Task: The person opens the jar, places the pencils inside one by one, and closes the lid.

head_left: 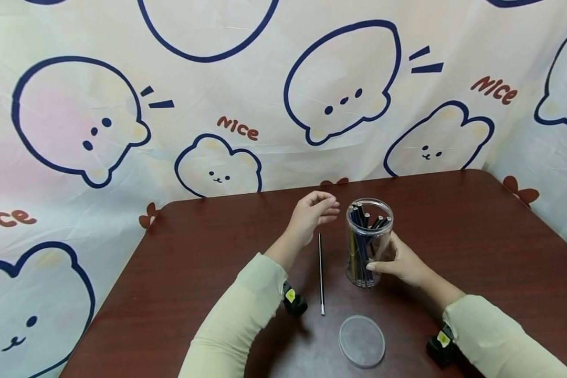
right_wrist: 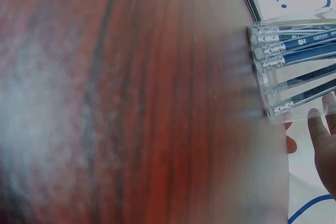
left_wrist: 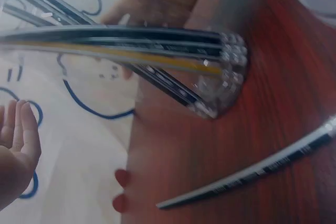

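A clear plastic jar [head_left: 369, 241] stands upright on the table, holding several pencils [left_wrist: 157, 45], mostly dark with one yellow. My right hand [head_left: 401, 260] grips its lower right side, thumb in front; in the right wrist view the fingers [right_wrist: 320, 135] touch the clear wall near the eraser ends. To the left of the jar's mouth, my left hand [head_left: 312, 215] is raised with nothing in it, its fingers loosely extended and apart from the jar. Below that hand, a single dark pencil [head_left: 321, 275] with an eraser end lies on the table, left of the jar.
A round translucent lid [head_left: 361, 341] lies flat on the table, nearer to me than the jar. The dark red-brown wooden table [head_left: 208, 262] meets a cartoon-printed cloth [head_left: 274, 89] at its back edge. Both wrists carry small black devices [head_left: 294, 300].
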Demonstrator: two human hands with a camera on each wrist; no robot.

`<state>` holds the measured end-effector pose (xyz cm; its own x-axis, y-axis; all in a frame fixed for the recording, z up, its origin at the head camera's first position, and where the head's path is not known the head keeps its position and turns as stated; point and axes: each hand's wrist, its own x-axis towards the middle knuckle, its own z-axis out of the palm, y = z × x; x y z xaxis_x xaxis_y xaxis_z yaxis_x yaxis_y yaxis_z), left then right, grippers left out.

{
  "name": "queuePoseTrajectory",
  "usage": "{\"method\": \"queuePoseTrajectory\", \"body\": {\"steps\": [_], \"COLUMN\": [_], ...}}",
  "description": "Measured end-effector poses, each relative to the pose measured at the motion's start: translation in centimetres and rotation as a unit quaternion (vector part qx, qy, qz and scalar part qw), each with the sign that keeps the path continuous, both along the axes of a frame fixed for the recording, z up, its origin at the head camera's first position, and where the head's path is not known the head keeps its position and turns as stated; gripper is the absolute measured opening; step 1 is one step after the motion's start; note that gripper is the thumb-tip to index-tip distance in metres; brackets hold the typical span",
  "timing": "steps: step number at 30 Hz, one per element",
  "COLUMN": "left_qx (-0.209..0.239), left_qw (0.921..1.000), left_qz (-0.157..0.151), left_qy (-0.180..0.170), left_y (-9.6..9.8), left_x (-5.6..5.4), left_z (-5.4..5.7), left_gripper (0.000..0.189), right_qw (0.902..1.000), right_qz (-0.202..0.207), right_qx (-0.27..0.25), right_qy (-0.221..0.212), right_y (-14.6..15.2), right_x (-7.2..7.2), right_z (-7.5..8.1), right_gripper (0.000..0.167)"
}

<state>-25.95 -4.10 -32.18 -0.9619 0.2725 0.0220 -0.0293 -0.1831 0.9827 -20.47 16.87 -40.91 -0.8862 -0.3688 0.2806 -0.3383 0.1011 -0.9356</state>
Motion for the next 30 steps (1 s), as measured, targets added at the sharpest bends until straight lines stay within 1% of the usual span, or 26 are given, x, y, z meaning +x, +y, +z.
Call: {"method": "queuePoseTrajectory", "body": {"steps": [4, 8, 12, 17, 21, 24, 27, 30], "left_qx": [-0.024, -0.065, -0.117, -0.174, -0.213, -0.228, -0.244, -0.266], "left_qw": [0.9993, 0.9964, 0.9899, 0.9789, 0.9699, 0.9652, 0.9609, 0.9566], "left_qz": [-0.001, -0.013, -0.02, -0.028, -0.027, -0.027, -0.03, -0.028], "left_qy": [-0.03, -0.053, -0.078, -0.103, -0.116, -0.125, -0.127, -0.116], "left_y": [-0.9, -1.7, -2.4, -3.1, -3.3, -3.4, -3.3, -3.0], "left_x": [0.0, 0.1, 0.2, 0.2, 0.3, 0.3, 0.3, 0.3], "left_z": [-1.0, -2.1, -3.4, -5.1, -6.1, -6.7, -7.1, -7.4], "left_gripper": [0.017, 0.02, 0.022, 0.023, 0.022, 0.024, 0.025, 0.025], "right_qw": [1.0, 0.9999, 0.9999, 0.9999, 0.9999, 0.9997, 0.9997, 0.9998], "right_qz": [0.0, 0.002, 0.003, 0.008, 0.014, 0.019, 0.021, 0.016], "right_qx": [-0.006, -0.011, -0.011, -0.01, -0.01, -0.014, -0.015, -0.014], "right_qy": [0.001, 0.001, -0.002, 0.001, -0.001, -0.001, 0.003, 0.002], "right_y": [-0.1, -0.2, -0.2, -0.1, -0.1, -0.1, -0.1, -0.1], "right_x": [0.0, 0.0, -0.1, -0.1, -0.1, -0.1, -0.1, -0.1], "right_z": [-0.1, -0.1, -0.1, -0.2, -0.3, -0.4, -0.4, -0.4], "right_gripper": [0.057, 0.052, 0.055, 0.062, 0.066, 0.069, 0.069, 0.068]}}
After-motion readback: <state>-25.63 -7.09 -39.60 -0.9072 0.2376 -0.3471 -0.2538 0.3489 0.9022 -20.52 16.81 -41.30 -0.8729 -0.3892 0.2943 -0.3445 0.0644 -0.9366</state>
